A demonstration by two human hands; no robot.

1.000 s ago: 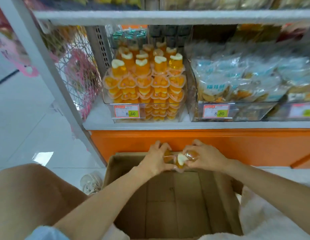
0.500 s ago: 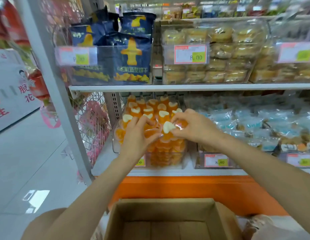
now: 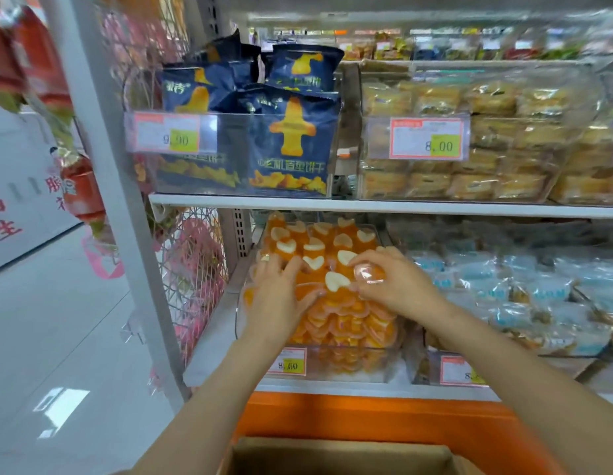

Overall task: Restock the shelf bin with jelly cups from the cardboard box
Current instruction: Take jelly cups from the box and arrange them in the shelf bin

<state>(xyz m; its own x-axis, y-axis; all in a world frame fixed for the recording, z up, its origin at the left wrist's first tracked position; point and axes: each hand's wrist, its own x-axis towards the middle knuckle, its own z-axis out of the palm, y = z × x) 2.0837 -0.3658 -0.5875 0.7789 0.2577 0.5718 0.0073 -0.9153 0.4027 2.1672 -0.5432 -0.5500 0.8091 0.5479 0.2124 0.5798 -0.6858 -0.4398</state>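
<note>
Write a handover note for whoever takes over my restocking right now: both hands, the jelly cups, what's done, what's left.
Left hand: lies on the jelly cups piled in the shelf bin; whether it grips one is unclear.
Right hand: fingers pinch a jelly cup over the pile.
Done: bin heaped high.
Left: set this cup down, then check the cardboard box below; its inside is out of view.
</note>
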